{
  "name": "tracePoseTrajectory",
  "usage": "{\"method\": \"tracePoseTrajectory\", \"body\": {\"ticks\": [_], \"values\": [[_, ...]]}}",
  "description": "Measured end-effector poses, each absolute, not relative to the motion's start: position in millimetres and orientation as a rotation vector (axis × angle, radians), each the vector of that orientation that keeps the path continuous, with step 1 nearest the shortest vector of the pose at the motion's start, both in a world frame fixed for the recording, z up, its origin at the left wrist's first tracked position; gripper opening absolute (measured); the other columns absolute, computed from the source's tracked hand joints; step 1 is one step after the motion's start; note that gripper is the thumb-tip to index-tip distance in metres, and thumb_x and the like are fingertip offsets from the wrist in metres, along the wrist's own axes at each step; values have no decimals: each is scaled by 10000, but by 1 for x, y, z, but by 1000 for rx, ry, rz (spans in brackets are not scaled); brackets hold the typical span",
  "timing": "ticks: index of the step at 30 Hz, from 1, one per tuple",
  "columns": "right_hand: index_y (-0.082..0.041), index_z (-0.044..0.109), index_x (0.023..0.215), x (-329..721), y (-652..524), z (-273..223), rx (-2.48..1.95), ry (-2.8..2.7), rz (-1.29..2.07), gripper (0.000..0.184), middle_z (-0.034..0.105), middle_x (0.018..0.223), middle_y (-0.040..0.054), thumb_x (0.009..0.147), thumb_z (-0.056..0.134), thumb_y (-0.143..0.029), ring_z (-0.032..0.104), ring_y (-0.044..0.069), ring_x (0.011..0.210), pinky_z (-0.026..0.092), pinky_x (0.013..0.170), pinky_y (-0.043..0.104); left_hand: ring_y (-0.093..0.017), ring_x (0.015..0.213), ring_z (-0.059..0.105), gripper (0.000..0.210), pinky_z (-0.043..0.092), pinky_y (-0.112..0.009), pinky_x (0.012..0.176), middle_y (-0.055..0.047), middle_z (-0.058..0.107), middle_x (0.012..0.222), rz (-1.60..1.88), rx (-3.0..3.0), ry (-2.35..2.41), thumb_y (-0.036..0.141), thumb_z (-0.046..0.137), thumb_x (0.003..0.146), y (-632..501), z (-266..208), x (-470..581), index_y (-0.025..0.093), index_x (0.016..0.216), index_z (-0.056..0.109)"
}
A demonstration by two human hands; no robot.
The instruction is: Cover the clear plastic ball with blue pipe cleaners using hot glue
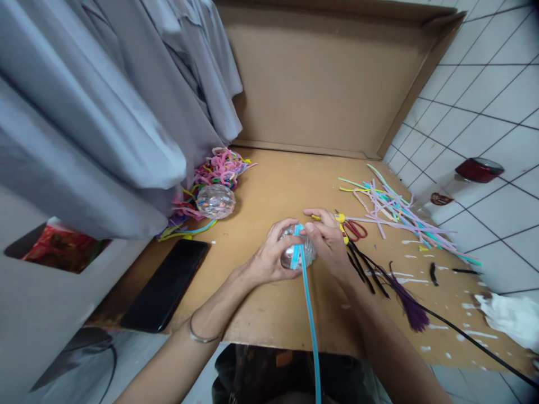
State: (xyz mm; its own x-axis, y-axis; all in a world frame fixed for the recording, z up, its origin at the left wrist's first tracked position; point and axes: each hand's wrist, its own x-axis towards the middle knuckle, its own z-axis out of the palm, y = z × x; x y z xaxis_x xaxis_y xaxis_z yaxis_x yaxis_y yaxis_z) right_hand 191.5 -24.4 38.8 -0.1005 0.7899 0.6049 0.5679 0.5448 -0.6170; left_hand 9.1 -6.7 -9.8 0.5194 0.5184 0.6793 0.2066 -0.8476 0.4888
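Observation:
My left hand (pixel 275 252) is closed round a clear faceted ball (pixel 310 253), holding it just above the table. Across the ball lies a light-blue strip (pixel 311 314), pressed down by my left thumb; its long end hangs over the table edge toward my lap. At the ball's right side is my right hand (pixel 330 241), its thumb tip against the strip's upper part and its index finger stretched out apart from the thumb. The far side of the ball is hidden. Just beyond my right hand lie scissors with dark red handles (pixel 356 230) and a yellow part.
A second clear ball (pixel 216 201) rests by a tangle of pink and coloured fuzzy stems (pixel 223 165). A black phone (pixel 166 286) lies left. At right are loose stems (pixel 391 205), a purple tassel (pixel 410 306), a black cord (pixel 463 331), a red-lidded jar (pixel 480 169) and white tissue (pixel 509 317).

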Motion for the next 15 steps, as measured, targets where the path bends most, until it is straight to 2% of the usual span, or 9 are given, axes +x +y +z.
{"method": "tracePoseTrajectory", "body": {"ticks": [6,15], "values": [[-262,767,842,194,-21,35,-1162,-1697,351,463,666,1168,89,983,407,-517,580,252,1160,403,1017,482,-357,1357,422,651,450,-548,1063,-169,346,1432,1254,2422,597,316,821,692,-6,-9,8,253,1257,503],[-265,781,838,195,-17,31,-1186,-1707,368,505,668,1187,96,982,386,-544,574,262,1177,394,1036,508,-359,1364,421,666,449,-540,1064,-169,341,1449,1245,2390,614,305,841,667,-6,-10,8,250,1245,516]]}}
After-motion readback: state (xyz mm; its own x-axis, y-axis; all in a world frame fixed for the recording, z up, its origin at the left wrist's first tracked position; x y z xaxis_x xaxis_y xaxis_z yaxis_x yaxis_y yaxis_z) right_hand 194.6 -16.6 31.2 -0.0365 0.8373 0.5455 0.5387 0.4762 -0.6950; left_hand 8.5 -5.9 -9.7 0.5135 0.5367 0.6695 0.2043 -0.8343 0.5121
